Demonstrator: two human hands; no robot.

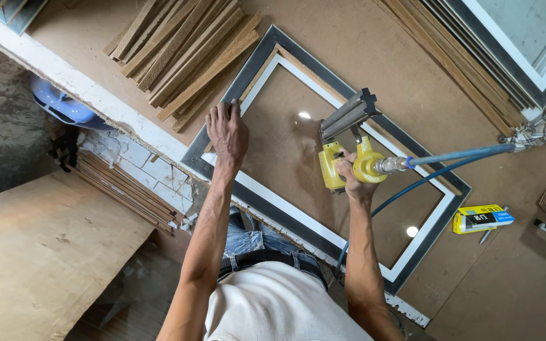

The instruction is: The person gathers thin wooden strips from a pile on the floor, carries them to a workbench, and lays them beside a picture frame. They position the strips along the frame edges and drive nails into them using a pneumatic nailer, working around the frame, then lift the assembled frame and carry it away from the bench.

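Note:
A grey and white rectangular picture frame [285, 205] lies flat on the brown workbench [361, 57]. My left hand [227, 131] presses down on the frame's left corner, fingers spread over the grey edge. My right hand [351, 177] grips a yellow pneumatic nail gun [342, 142] held over the middle of the frame, its grey metal magazine pointing toward the far side. A blue air hose [456, 155] runs from the gun's rear to the right.
A stack of wooden strips [184, 44] lies at the back left of the bench. More frames and strips [475, 50] are stacked at the back right. A yellow and blue small box [483, 218] sits right of the frame. A plywood sheet [39, 252] lies lower left.

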